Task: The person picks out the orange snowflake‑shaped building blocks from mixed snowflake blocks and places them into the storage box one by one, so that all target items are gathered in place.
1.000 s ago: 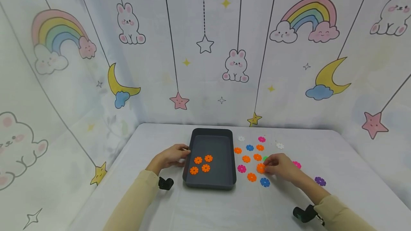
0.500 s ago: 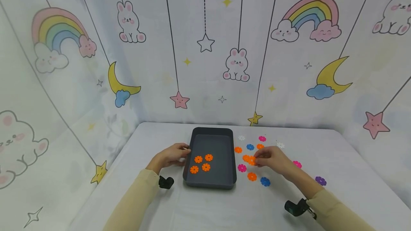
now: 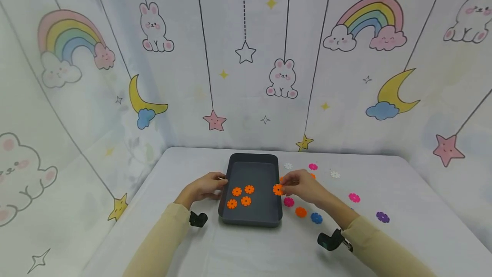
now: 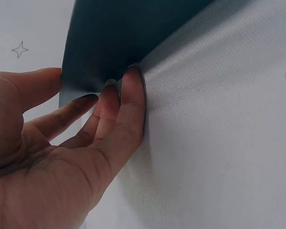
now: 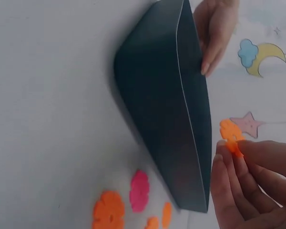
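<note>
A dark grey rectangular tray (image 3: pixel 263 213) lies on the white table, with several orange flower-shaped discs (image 3: pixel 246 201) in its left half. My left hand (image 3: pixel 207 185) holds the tray's left side; in the left wrist view its thumb is at the tray's edge and its fingers (image 4: pixel 132 95) press low on the outer wall. Over the tray's right rim, my right hand (image 3: pixel 303 187) pinches another orange flower-shaped disc (image 3: pixel 277 189) between thumb and fingers. The right wrist view shows this orange disc (image 5: pixel 231 133) raised above the rim.
Right of the tray lie loose flower-shaped discs: pink (image 3: pixel 289 202), orange (image 3: pixel 301 212), blue (image 3: pixel 317 218), white (image 3: pixel 335 175) and purple (image 3: pixel 382 217). Some are hidden under my right hand. A patterned cloth (image 3: pixel 246 97) hangs behind the table.
My right hand has moved left with the orange disc, from among the loose discs to the tray's right rim. The left hand and the tray have stayed in place.
</note>
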The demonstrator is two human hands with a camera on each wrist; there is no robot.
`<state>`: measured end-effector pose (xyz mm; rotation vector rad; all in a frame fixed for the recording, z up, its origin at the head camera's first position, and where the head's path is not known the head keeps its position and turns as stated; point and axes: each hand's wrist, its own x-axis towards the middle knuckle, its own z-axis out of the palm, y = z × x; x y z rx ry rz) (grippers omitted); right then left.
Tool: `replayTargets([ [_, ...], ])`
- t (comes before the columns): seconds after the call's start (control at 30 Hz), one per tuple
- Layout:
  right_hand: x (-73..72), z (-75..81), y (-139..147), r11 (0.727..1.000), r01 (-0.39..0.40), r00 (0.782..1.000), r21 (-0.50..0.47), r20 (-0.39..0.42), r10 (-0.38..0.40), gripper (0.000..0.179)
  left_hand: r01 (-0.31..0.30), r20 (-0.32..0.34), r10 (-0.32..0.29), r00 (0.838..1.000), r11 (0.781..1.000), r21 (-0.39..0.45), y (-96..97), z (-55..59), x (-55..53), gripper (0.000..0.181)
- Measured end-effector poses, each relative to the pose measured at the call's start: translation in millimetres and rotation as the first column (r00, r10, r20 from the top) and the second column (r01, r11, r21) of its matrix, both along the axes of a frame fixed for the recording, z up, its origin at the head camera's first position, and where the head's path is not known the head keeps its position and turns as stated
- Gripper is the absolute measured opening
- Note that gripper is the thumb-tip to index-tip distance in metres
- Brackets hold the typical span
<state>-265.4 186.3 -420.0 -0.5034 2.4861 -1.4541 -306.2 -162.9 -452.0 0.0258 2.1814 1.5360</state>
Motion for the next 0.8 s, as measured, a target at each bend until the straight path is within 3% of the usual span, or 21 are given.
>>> replayTargets([
  [0.37,-15.8,-10.9,-37,0.991,-0.064,0.99,0.119,-0.115,0.078,0.01,0.005,0.003,-0.005,1.0,1.0,-0.001,-1.3,-1.4,-1.8,0.045],
  [0.57,-22.1,-12.7,-55,0.964,-0.08,0.968,0.255,-0.211,0.136,0.008,0.008,-0.001,-0.008,1.0,1.0,-0.011,-1.6,-1.4,-2.6,0.046],
  [0.8,-28.0,-21.2,-66,0.931,-0.102,0.954,0.351,-0.23,0.191,0.009,0.008,-0.004,-0.008,1.0,1.0,-0.01,-1.6,-2.9,-2.8,0.047],
])
